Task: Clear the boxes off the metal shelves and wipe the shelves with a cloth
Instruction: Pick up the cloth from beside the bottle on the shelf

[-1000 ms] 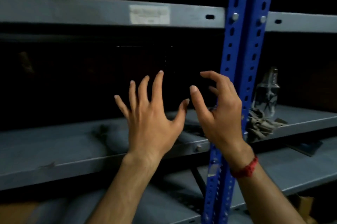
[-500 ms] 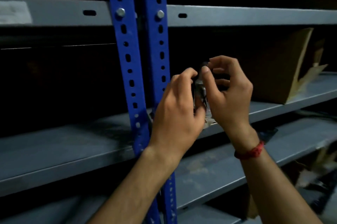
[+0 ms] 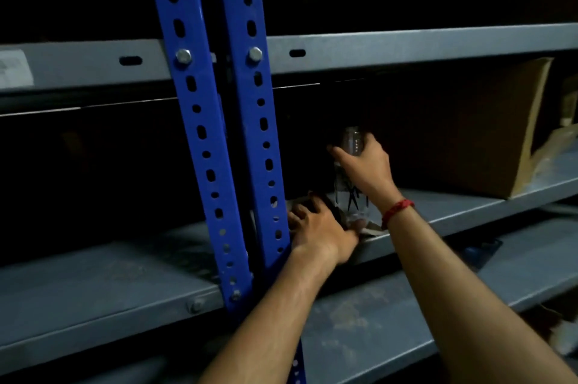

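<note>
A clear glass bottle (image 3: 352, 196) stands upright on the grey metal shelf (image 3: 453, 211), just right of the blue uprights. My right hand (image 3: 364, 164) grips the bottle near its neck. Low beside the bottle's base, my left hand (image 3: 319, 227) curls round a crumpled cloth-like bundle (image 3: 369, 228) lying on the shelf; most of the bundle is hidden under the hand. A brown cardboard box (image 3: 469, 127) stands on the same shelf to the right, in deep shadow.
Two blue perforated uprights (image 3: 219, 133) run top to bottom left of my hands. Another grey shelf (image 3: 406, 42) hangs above, and a lower one (image 3: 406, 305) lies beneath. Cardboard scraps (image 3: 556, 145) sit at the far right.
The view has swung right. My right hand moved up onto the bottle's neck, and my left hand dropped from the bottle to the bundle at its base.
</note>
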The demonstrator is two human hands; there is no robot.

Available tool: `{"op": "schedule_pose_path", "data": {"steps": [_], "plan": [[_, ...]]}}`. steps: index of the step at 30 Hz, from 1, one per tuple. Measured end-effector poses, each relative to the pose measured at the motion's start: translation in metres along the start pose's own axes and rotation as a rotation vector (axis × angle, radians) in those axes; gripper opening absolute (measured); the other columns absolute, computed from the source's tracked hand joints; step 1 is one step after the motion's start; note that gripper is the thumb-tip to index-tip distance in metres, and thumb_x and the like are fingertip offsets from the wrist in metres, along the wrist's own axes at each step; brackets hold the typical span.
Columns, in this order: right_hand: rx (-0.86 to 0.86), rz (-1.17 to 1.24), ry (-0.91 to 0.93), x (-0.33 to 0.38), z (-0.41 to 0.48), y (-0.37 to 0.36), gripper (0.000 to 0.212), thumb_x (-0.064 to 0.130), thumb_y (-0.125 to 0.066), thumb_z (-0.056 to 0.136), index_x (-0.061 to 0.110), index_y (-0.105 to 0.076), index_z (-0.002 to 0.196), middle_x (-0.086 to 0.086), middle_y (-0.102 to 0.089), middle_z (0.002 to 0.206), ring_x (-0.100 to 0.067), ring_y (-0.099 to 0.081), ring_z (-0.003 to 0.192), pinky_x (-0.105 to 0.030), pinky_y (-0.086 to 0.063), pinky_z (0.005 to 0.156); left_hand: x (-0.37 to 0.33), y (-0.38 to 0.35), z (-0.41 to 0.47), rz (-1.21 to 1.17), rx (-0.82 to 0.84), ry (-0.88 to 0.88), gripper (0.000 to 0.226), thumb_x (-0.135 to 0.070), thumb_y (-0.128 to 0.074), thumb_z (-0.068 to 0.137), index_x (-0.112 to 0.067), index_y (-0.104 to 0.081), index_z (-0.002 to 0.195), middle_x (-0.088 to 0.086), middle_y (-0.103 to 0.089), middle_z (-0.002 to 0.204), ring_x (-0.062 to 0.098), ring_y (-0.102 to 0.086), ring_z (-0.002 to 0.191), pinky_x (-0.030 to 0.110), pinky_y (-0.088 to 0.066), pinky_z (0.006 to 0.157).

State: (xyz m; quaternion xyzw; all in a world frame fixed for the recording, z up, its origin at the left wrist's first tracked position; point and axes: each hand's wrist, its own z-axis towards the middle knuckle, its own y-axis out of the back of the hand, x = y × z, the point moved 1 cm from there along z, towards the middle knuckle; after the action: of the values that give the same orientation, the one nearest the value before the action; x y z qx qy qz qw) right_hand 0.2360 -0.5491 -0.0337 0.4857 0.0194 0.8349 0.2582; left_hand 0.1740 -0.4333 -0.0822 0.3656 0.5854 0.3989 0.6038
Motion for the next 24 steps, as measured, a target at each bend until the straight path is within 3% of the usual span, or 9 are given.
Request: {"op": "schedule_pose_path", "data": {"steps": [4, 6, 8, 10, 12, 15, 18, 21, 24], "plan": [[-0.008, 0.07, -0.005, 0.0, 0.013, -0.003, 0.041, 0.035, -0.075, 0.087, 0.013, -0.058, 0.116, 0.0, -0.062, 0.102, -0.019, -0.063, 0.096, -0.032, -0.055, 0.077, 0.003, 0.002, 0.009, -0.12, -0.093, 0.014, 0.116, -0.05, -0.071, 0.085, -0.007, 0.008, 0.158, 0.019, -0.009, 0.164, 0.037, -0.006, 0.152, 0.049, -0.014, 0.122], [-0.024, 0.075, 0.0, 0.003, 0.016, -0.002, 0.034, 0.038, -0.075, 0.086, 0.02, -0.058, 0.11, 0.003, -0.063, 0.097, -0.016, -0.064, 0.093, -0.027, -0.054, 0.074, 0.004, 0.003, 0.009, -0.133, -0.123, 0.022, 0.107, -0.044, -0.075, 0.082, -0.003, -0.01, 0.157, 0.017, -0.025, 0.158, 0.035, -0.019, 0.148, 0.043, -0.021, 0.121], [-0.012, 0.064, 0.032, 0.004, 0.018, 0.002, 0.023, 0.034, -0.073, 0.088, 0.022, -0.059, 0.102, 0.008, -0.064, 0.088, -0.011, -0.065, 0.084, -0.017, -0.051, 0.064, 0.004, 0.003, 0.005, -0.199, -0.178, -0.025, 0.068, -0.033, -0.079, 0.08, -0.009, -0.049, 0.136, 0.011, -0.047, 0.139, 0.028, -0.045, 0.131, 0.033, -0.042, 0.105], [0.009, 0.107, 0.051, 0.004, 0.017, 0.009, 0.016, 0.027, -0.074, 0.088, 0.027, -0.059, 0.094, 0.009, -0.067, 0.088, -0.003, -0.066, 0.076, -0.013, -0.052, 0.06, 0.003, 0.004, -0.008, -0.269, -0.21, -0.111, 0.037, -0.023, -0.081, 0.076, -0.014, -0.066, 0.109, 0.005, -0.06, 0.12, 0.021, -0.061, 0.108, 0.027, -0.053, 0.083], [0.011, 0.224, 0.02, 0.005, 0.012, 0.022, 0.016, 0.019, -0.077, 0.085, 0.026, -0.065, 0.092, -0.002, -0.074, 0.095, -0.006, -0.071, 0.072, -0.02, -0.056, 0.061, 0.005, 0.004, -0.028, -0.291, -0.23, -0.261, 0.033, -0.022, -0.078, 0.076, -0.017, -0.069, 0.107, 0.001, -0.061, 0.109, 0.019, -0.062, 0.102, 0.027, -0.054, 0.085], [0.037, 0.425, 0.009, 0.019, -0.016, 0.05, 0.027, 0.007, -0.073, 0.087, 0.017, -0.066, 0.11, 0.009, -0.076, 0.089, 0.001, -0.07, 0.073, -0.014, -0.053, 0.059, 0.015, 0.014, -0.074, -0.385, -0.256, -0.496, 0.039, -0.028, -0.074, 0.081, -0.03, -0.065, 0.118, -0.009, -0.041, 0.108, 0.008, -0.05, 0.104, 0.017, -0.045, 0.093], [0.096, 0.477, 0.021, 0.037, -0.058, 0.076, 0.029, 0.017, -0.074, 0.086, 0.021, -0.066, 0.114, 0.008, -0.077, 0.1, -0.003, -0.07, 0.074, -0.017, -0.055, 0.063, 0.038, 0.04, -0.112, -0.585, -0.129, -0.606, 0.034, -0.024, -0.069, 0.086, -0.036, -0.057, 0.116, -0.015, -0.053, 0.113, 0.004, -0.059, 0.104, 0.02, -0.049, 0.091], [0.205, 0.465, -0.046, 0.051, -0.097, 0.082, 0.038, 0.037, -0.079, 0.074, 0.029, -0.065, 0.109, -0.008, -0.074, 0.11, -0.013, -0.067, 0.062, -0.037, -0.06, 0.068, 0.065, 0.07, -0.135, -0.953, -0.028, -0.576, 0.036, -0.017, -0.062, 0.084, -0.032, -0.06, 0.117, -0.007, -0.07, 0.114, 0.012, -0.067, 0.109, 0.026, -0.052, 0.094], [0.396, 0.514, -0.057, 0.071, -0.134, 0.075, 0.052, 0.037, -0.078, 0.068, 0.035, -0.064, 0.118, 0.009, -0.075, 0.111, -0.012, -0.07, 0.071, -0.047, -0.058, 0.076, 0.101, 0.085, -0.141, -1.363, -0.132, -0.346, 0.036, -0.024, -0.069, 0.075, -0.032, -0.074, 0.11, 0.001, -0.074, 0.114, 0.02, -0.07, 0.108, 0.038, -0.055, 0.098]]}}
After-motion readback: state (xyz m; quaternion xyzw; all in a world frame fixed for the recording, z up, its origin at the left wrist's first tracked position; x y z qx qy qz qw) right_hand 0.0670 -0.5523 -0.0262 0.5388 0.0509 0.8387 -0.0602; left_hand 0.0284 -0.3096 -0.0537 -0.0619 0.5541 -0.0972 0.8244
